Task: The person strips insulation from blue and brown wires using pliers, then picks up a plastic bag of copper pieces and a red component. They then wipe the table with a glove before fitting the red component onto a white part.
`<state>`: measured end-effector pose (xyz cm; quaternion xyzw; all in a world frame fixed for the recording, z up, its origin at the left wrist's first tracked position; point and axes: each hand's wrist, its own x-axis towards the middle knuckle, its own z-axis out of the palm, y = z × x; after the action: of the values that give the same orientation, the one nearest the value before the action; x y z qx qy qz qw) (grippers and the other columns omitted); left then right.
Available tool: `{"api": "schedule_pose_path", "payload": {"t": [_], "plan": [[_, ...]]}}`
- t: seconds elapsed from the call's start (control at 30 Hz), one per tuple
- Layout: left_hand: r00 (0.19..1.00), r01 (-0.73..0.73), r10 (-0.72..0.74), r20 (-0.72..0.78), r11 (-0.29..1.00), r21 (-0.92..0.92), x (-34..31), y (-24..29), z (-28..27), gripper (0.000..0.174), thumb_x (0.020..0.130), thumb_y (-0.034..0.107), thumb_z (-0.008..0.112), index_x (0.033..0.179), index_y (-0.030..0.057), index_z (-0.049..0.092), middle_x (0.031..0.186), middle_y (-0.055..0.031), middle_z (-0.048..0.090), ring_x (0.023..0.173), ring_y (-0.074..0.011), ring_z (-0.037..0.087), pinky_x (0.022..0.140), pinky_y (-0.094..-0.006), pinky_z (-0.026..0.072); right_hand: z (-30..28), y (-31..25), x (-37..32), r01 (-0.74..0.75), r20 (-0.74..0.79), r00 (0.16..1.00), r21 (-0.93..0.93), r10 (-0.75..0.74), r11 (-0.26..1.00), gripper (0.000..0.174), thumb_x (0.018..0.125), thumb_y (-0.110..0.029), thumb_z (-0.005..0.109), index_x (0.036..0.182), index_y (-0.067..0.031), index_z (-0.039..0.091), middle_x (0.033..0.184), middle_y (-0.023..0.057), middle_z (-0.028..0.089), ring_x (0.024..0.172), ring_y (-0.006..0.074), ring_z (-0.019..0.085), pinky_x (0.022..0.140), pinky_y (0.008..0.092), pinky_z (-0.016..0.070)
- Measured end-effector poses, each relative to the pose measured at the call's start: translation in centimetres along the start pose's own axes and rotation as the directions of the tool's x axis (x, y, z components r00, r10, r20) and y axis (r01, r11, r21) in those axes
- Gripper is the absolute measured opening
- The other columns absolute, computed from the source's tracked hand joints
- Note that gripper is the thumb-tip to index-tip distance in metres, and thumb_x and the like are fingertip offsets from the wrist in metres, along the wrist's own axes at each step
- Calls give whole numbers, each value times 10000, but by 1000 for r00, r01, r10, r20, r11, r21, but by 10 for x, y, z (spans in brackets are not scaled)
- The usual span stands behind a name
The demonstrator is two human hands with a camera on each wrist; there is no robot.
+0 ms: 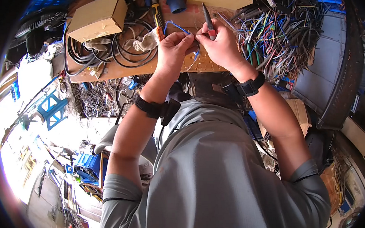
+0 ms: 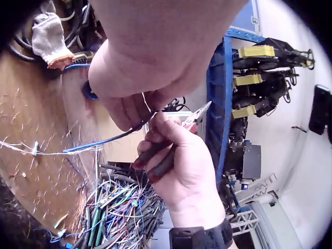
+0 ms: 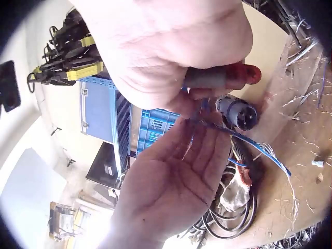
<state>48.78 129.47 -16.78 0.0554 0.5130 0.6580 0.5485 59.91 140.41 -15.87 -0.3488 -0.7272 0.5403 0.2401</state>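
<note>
Both hands meet over the bench at a thin blue wire [image 2: 104, 141], whose white strands fray out at the trailing end. With thumb and fingertips my left hand [image 1: 171, 52] pinches the wire. My right hand [image 1: 222, 49] pinches it right beside the left fingertips. Pliers [image 2: 165, 161] with dark and red handles lie in the right palm under curled fingers, their pointed metal nose facing away from the wire. In the right wrist view a handle end [image 3: 244, 75] sticks out past the hand. The fingers hide the spot where the wire is gripped.
A big heap of loose wires [image 1: 269, 37] lies to the right. On the left are a cardboard box [image 1: 97, 19], coiled black cable [image 1: 76, 57] and a work glove [image 1: 146, 41]. A dark blue round plug [image 3: 238, 113] stands behind the hands. Wire scraps litter the wooden bench [image 2: 31, 155].
</note>
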Motion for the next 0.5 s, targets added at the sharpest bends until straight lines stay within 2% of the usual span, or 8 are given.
{"api": "schedule_pose_path", "payload": {"t": [0.13, 0.2, 0.3, 0.37, 0.4, 0.5], "plan": [[1000, -18, 18, -4, 1000, -5, 3, 3, -2, 112, 955, 111, 582, 957, -2, 588, 980, -120, 668, 924, -217, 680, 880, -353, 562, -6, -7, -4, -54, 43, 998, 35, 52, 998, 166, 800, -80, 709, 850, -48, 553, 724, 75, 655, 657, 181, 644, 608, 320, 499], [996, -45, 36, -86, 994, -104, 5, 6, -3, 112, 943, 101, 598, 897, 2, 571, 902, -97, 672, 837, -191, 684, 780, -336, 588, -12, -8, -8, -56, 40, 998, -1, 56, 998, 164, 802, -76, 707, 851, -50, 552, 724, 70, 651, 655, 168, 631, 609, 313, 494], [996, -62, 53, -70, 989, -136, 6, 12, -9, 102, 958, 99, 568, 925, 3, 555, 938, -114, 668, 880, -223, 687, 802, -354, 588, -25, -5, -13, -86, 21, 996, -33, 87, 996, 165, 792, -76, 710, 842, -54, 555, 698, 58, 630, 637, 147, 596, 602, 299, 477], [997, -58, 51, -61, 990, -129, 6, 15, -12, 106, 969, 96, 547, 936, -5, 547, 965, -118, 662, 917, -240, 685, 823, -365, 586, -37, 3, -16, -103, 49, 992, -209, 116, 972, 159, 778, -82, 713, 823, -55, 562, 665, 49, 602, 619, 137, 571, 585, 302, 463], [997, -58, 52, -50, 989, -133, 6, 15, -13, 110, 974, 109, 542, 945, 4, 559, 971, -114, 660, 933, -241, 682, 837, -367, 579, -39, 2, -17, -80, 32, 995, -223, 89, 972, 169, 759, -96, 723, 807, -55, 566, 637, 45, 575, 593, 125, 534, 570, 300, 445], [998, -57, 53, -39, 990, -133, 5, 13, -10, 111, 978, 118, 540, 954, 14, 569, 979, -113, 658, 959, -242, 677, 846, -364, 574, -36, -2, -15, -54, 22, 998, -176, 58, 983, 176, 745, -85, 735, 818, -57, 578, 657, 31, 583, 591, 109, 505, 563, 290, 434]]}}
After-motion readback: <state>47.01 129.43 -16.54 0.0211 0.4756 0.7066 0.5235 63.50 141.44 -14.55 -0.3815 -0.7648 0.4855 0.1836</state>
